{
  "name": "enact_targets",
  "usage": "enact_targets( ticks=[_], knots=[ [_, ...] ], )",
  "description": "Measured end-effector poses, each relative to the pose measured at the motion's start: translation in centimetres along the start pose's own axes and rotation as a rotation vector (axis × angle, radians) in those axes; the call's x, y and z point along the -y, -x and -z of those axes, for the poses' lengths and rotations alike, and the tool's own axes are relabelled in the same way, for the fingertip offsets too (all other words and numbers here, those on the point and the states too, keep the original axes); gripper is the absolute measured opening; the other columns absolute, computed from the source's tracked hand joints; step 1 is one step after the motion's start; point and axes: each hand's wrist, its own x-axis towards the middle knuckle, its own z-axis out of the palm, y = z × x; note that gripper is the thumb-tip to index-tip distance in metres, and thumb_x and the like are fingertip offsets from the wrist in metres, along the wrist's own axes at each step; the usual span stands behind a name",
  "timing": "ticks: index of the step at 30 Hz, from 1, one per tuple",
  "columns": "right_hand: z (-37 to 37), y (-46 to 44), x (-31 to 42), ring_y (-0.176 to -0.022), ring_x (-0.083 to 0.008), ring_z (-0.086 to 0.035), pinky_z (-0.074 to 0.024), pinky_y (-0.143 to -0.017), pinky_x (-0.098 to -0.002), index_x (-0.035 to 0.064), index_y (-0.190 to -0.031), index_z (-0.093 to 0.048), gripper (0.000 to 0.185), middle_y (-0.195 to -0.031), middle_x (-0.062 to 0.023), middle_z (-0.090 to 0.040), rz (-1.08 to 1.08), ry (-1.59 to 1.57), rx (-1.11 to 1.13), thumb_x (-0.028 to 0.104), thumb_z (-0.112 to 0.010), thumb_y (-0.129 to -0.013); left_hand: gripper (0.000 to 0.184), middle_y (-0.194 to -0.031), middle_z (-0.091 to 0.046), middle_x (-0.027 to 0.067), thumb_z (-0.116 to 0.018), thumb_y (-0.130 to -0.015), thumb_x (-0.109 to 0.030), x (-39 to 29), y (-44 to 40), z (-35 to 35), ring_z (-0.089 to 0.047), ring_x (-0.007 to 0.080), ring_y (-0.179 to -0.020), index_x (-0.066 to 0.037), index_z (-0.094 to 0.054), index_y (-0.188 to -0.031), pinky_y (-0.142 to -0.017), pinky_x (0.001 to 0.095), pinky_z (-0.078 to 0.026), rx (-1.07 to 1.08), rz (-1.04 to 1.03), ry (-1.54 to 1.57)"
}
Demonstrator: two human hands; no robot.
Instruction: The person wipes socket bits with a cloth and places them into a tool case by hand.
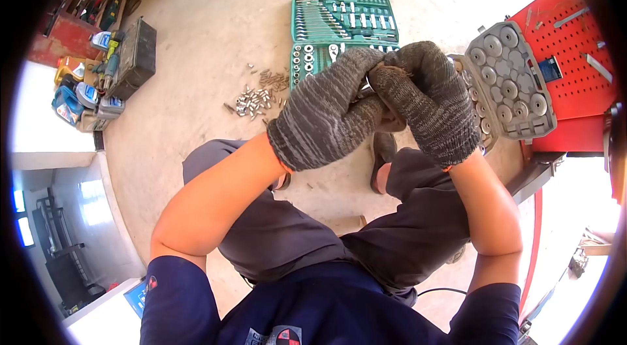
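Note:
Both hands wear grey knit gloves and meet in front of me, above my knees. My left hand point(326, 113) is closed, its thumb and fingers around a small shiny metal piece point(366, 90), mostly hidden. My right hand point(431, 100) has its fingers curled in against the same spot; what they grip is covered. Something brownish shows just below the fingers, too hidden to name. Past my hands lies an open green tool case point(344, 37) with wrenches and sockets in its slots. Loose sockets and bits point(255, 102) are heaped on the floor to its left.
An open grey case point(545, 124) of round metal cups leans at the right, by a red perforated tool panel point(568, 38). On the left stand a dark toolbox point(137, 61), bottles and a drill point(111, 67). My feet are on the concrete floor point(202, 38).

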Motion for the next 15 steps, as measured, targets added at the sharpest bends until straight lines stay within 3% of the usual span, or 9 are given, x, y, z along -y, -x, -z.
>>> enact_targets(
  ticks=[2,6,9,11,15],
  knots=[
    [-0.2,-0.1,-0.1,-0.083,-0.012,-0.064,-0.0538,-0.069,-0.0253,0.0043,-0.111,-0.06,0.024,-0.092,-0.0085,-0.067,0.073,-0.103,-0.004,0.018,-0.066,-0.092,0.049,-0.12,-0.057,0.0115,-0.066,-0.091,-0.022,0.6,-0.2,0.1,-0.057,0.0193,-0.11,-0.005,-0.046,-0.132,-0.095,0.0327,-0.047,0.036,0.026,0.109],
    [1.0,0.3,0.6,-0.083,-0.0111,-0.064,-0.0531,-0.069,-0.0252,0.004,-0.111,-0.06,0.023,-0.091,-0.0082,-0.067,0.067,-0.183,0.055,0.018,-0.064,-0.093,0.047,-0.118,-0.057,0.0106,-0.064,-0.092,-0.022,0.2,-0.3,-0.6,-0.056,0.0185,-0.11,-0.004,-0.046,-0.131,-0.096,0.033,-0.047,-0.029,-0.013,0.113],
    [1.2,0.8,1.1,-0.087,-0.0129,-0.064,-0.0533,-0.073,-0.0262,0.0034,-0.112,-0.06,0.024,-0.096,-0.0082,-0.066,-0.136,-0.177,0.135,0.017,-0.064,-0.093,0.047,-0.115,-0.058,0.0107,-0.064,-0.091,-0.019,0.0,-0.3,0.3,-0.057,0.0195,-0.11,-0.003,-0.045,-0.131,-0.096,0.0332,-0.047,0.073,0.101,-0.02],
    [1.3,0.4,-0.4,-0.09,-0.0155,-0.064,-0.0533,-0.077,-0.0277,0.0047,-0.114,-0.06,0.026,-0.101,-0.0085,-0.066,0.32,0.08,0.187,0.016,-0.065,-0.091,0.051,-0.115,-0.06,0.0116,-0.065,-0.087,-0.012,0.2,-0.3,0.5,-0.057,0.0214,-0.112,-0.003,-0.044,-0.132,-0.097,0.0336,-0.047,0.063,-0.033,-0.004],
    [0.2,0.4,-1.2,-0.09,-0.0172,-0.065,-0.0531,-0.078,-0.0297,0.0046,-0.113,-0.06,0.027,-0.102,-0.0085,-0.066,0.315,-0.043,0.137,0.016,-0.066,-0.09,0.059,-0.12,-0.059,0.0136,-0.066,-0.082,-0.005,-0.3,-0.4,0.9,-0.057,0.024,-0.115,-0.003,-0.042,-0.136,-0.096,0.0356,-0.049,0.155,0.044,0.024]
  ],
)
